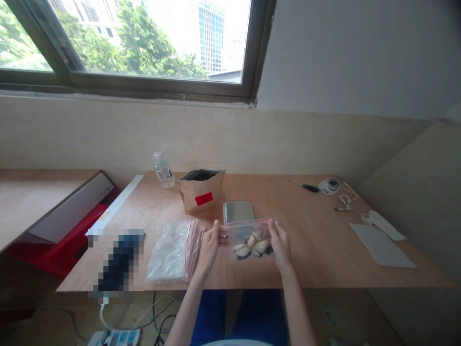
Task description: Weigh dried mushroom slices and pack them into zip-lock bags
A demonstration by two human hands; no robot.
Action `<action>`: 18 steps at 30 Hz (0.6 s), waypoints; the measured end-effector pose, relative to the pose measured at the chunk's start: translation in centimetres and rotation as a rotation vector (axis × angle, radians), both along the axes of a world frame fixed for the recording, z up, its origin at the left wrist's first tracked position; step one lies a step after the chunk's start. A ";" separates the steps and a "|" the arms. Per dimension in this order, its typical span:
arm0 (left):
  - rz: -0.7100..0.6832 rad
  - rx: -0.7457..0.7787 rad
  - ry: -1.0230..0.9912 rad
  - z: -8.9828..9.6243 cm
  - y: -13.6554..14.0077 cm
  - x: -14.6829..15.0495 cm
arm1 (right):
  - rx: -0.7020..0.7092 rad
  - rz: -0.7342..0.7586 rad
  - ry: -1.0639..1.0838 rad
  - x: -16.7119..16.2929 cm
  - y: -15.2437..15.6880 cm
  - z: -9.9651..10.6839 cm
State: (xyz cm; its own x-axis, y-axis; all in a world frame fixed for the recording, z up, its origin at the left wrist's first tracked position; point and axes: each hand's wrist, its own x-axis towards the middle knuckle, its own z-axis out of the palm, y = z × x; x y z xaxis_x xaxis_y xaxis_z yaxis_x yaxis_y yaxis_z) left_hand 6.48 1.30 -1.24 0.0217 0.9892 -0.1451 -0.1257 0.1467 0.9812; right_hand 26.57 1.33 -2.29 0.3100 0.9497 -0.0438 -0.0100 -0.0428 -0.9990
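Between both hands a clear zip bag (252,240) is stretched out above the table, with its red seal strip along the top. Inside it lie several pale, dark-edged pieces that look like dried slices. My left hand (212,242) pinches the bag's left top corner, while my right hand (280,240) has the right top corner between thumb and fingers. Just behind the bag, a flat silver device (238,210) rests on the table, partly covered by it. To the left of my left hand lies a stack of zip bags (173,251).
Behind stands a brown paper pouch (201,191) with its top open, beside a plastic bottle (163,171). A screwdriver (309,188), a white dome camera (329,186) and a white sheet (382,245) lie right. A blurred dark object (120,259) is at left on the table (317,240).
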 end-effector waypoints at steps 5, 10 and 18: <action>0.060 0.044 0.055 0.8 0.7 -2.4 | -0.069 -0.214 -0.032 7.5 3.0 -2.3; 0.133 0.093 0.067 1.9 1.0 -4.0 | -0.103 -0.333 -0.126 12.6 4.9 -5.1; 0.175 0.064 0.076 2.2 0.7 -5.7 | -0.145 -0.172 -0.066 13.1 4.6 -6.5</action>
